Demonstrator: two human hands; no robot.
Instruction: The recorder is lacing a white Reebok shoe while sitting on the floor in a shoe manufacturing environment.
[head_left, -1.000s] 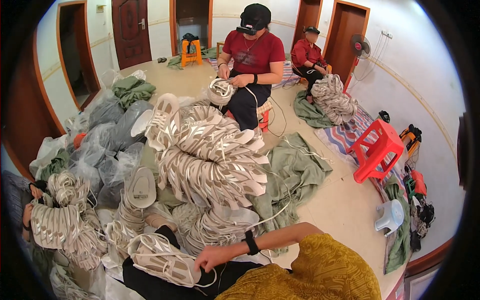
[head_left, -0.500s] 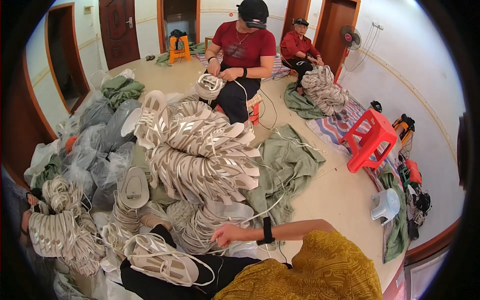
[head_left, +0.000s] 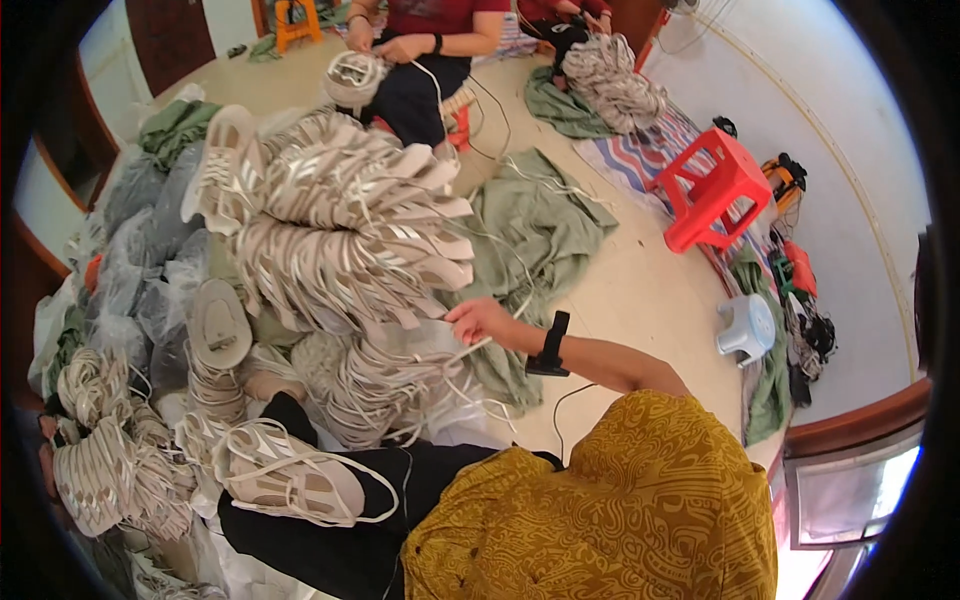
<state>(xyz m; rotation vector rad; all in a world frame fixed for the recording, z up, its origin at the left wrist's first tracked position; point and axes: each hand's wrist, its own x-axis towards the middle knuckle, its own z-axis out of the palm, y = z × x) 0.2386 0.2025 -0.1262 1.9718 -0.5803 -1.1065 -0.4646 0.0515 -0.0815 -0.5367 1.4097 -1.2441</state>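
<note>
My right hand (head_left: 482,321), a black band on its wrist, reaches over the front edge of a big pile of beige and white shoe uppers (head_left: 340,260). Its fingers are curled together at the pile's lower right edge; what they hold, if anything, is too small to make out. A loose pale lace (head_left: 478,350) runs just below the hand. Across my lap, on black trousers, lies a single beige shoe upper (head_left: 295,482) with long laces trailing over it. Below the big pile sits another bundle of laced uppers (head_left: 385,385). My left hand is out of sight.
Green cloth (head_left: 535,225) spreads right of the pile. Farther right stand a red stool (head_left: 715,190) and a small white-blue stool (head_left: 747,328). Clear plastic bags (head_left: 170,270) crowd the left. A person in red (head_left: 440,30) laces an upper opposite; more uppers (head_left: 95,480) lie at lower left.
My view has tipped downward, so the room sits higher in the picture. My right hand has moved up from the lower bundle to the big pile's edge. The upper stays on my lap.
</note>
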